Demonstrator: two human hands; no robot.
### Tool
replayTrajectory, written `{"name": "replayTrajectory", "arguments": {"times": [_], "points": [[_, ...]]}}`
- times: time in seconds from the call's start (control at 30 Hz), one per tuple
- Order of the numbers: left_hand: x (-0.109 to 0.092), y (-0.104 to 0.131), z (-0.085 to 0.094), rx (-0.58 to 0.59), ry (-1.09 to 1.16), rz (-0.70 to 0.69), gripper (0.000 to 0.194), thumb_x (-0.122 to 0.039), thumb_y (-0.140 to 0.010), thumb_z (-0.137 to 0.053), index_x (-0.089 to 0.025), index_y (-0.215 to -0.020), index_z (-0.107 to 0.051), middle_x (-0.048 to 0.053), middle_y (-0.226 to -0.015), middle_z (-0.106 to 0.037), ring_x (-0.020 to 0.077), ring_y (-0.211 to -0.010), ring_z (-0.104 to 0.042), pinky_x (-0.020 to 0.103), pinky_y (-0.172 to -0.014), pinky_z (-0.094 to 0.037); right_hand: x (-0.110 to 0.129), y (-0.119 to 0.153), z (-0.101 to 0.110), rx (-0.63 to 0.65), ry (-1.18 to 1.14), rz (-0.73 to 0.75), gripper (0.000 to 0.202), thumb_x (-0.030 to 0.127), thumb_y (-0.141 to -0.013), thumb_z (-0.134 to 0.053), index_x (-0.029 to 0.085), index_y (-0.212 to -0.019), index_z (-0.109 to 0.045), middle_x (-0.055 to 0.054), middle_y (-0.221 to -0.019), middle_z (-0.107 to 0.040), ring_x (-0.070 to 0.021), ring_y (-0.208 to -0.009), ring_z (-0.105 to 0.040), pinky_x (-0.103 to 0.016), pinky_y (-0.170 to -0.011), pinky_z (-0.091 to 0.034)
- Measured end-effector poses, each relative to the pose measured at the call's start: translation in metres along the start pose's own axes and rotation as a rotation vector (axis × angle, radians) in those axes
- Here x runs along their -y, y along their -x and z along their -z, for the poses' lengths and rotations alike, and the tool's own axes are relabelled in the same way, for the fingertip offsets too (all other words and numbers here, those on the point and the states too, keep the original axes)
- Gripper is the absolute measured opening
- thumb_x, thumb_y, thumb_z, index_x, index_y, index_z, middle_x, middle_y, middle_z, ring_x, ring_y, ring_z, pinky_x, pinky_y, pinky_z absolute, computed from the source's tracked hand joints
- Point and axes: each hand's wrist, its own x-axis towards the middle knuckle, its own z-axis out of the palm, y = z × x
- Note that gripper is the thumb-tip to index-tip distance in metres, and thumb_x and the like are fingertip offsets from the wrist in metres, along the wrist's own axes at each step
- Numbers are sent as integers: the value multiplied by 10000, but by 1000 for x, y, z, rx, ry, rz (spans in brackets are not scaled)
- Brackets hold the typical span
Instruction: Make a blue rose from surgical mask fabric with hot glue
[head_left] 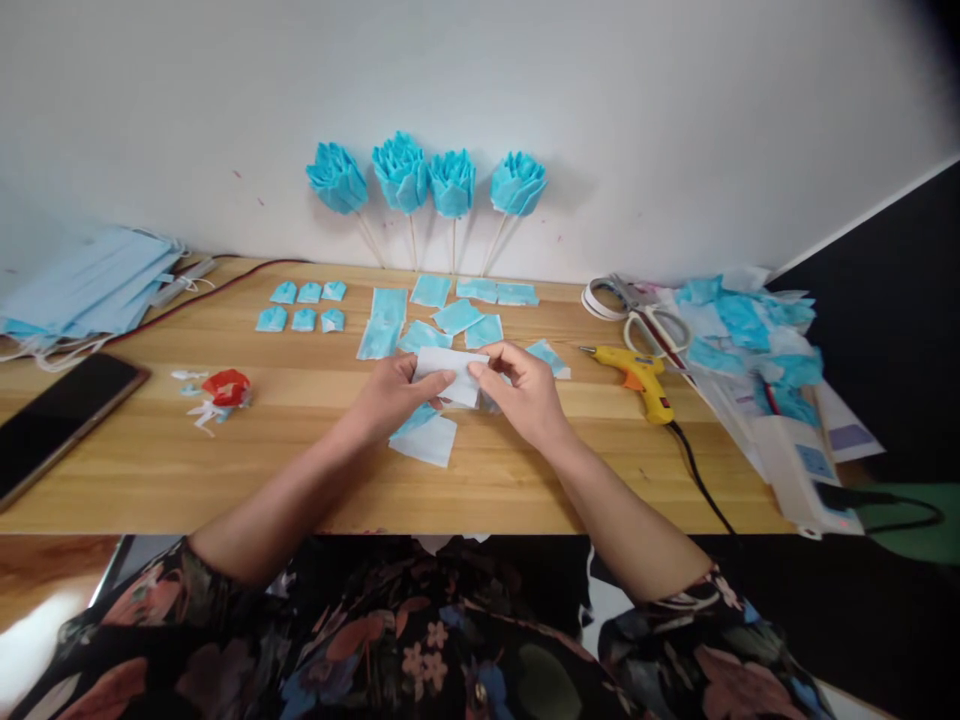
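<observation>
Between my two hands is a white rectangular piece of mask fabric [442, 366], held just above the wooden table. My left hand [397, 392] pinches its left side with the thumb on top. At its right side, my right hand [521, 388] grips it between thumb and fingers. Below lie another white piece [427, 442] and part of a blue one. Beyond my hands several cut blue fabric pieces [457, 317] are spread out. To their left sit small folded blue petals [304, 319] in two rows.
Several blue fabric flowers [452, 184] on sticks lean against the wall. A yellow glue gun [637, 378], scissors [656, 332], white tape [602, 298], fabric scraps [739, 320] and a power strip [802, 470] lie right. Stacked masks [90, 275], a phone [64, 415] and a red wrapper [226, 388] are left.
</observation>
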Motion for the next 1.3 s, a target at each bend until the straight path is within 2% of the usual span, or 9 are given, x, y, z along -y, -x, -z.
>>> {"name": "replayTrajectory", "arguments": {"times": [0.1,0.2,0.3,0.43,0.53,0.77,0.87,1.07,1.3], "points": [[1,-1,0,-58,59,8,207,-318,-727,-790,-129,-703,-708,36,-680,-687,119,-608,-583,256,-598,-481,1,1,2,3,33,81,147,346,-898,-612,235,-964,-682,-6,-856,-676,-157,-792,-611,-320,-765,-507],[0,-4,0,-54,283,4,174,-284,-719,-790,-128,-755,-721,41,-723,-693,123,-630,-585,260,-595,-485,0,2,6,-25,35,166,284,303,-944,-550,273,-1218,-618,-43,-1113,-700,-190,-1002,-651,-380,-905,-530],[-3,-5,1,-25,436,10,168,-250,-718,-795,-121,-804,-728,47,-754,-696,120,-642,-589,253,-584,-474,-1,2,7,-37,155,326,335,187,-926,-534,289,-1241,-586,-57,-1218,-666,-221,-1136,-618,-433,-962,-520],[-5,-5,2,-10,519,20,157,-217,-739,-789,-122,-852,-735,53,-828,-704,126,-708,-607,250,-606,-477,-2,1,3,-39,393,592,412,85,-874,-563,315,-1216,-576,-58,-1286,-626,-257,-1200,-581,-506,-1004,-487],[-3,-4,1,2,548,37,154,-202,-745,-791,-128,-871,-742,53,-870,-707,133,-755,-616,255,-633,-487,-4,0,0,-32,487,651,411,86,-871,-589,345,-1190,-592,-47,-1332,-597,-278,-1227,-562,-519,-973,-500],[2,-3,-2,49,536,28,145,-210,-751,-798,-136,-867,-749,46,-858,-703,123,-728,-597,261,-637,-470,-5,0,-1,-90,483,636,215,131,-883,-633,319,-978,-675,-30,-1255,-615,-261,-1176,-571,-479,-907,-532],[3,-3,-1,45,512,27,164,-226,-738,-813,-131,-853,-747,42,-826,-694,120,-694,-592,263,-622,-461,-3,1,-2,-110,420,559,128,184,-886,-653,299,-927,-691,-39,-1244,-623,-261,-1179,-580,-461,-882,-542],[4,-3,-1,65,490,10,160,-248,-747,-804,-135,-837,-734,45,-791,-687,128,-688,-596,277,-637,-463,0,2,-4,-83,262,359,50,229,-892,-641,255,-864,-673,-52,-1173,-681,-238,-1135,-644,-474,-976,-505],[2,-1,-2,109,467,4,262,-378,-798,-754,-126,-862,-715,80,-832,-683,161,-718,-601,297,-624,-475,1,2,-6,-43,85,191,66,220,-876,-618,223,-819,-651,-16,-884,-723,-165,-868,-679,-325,-824,-529]]}}
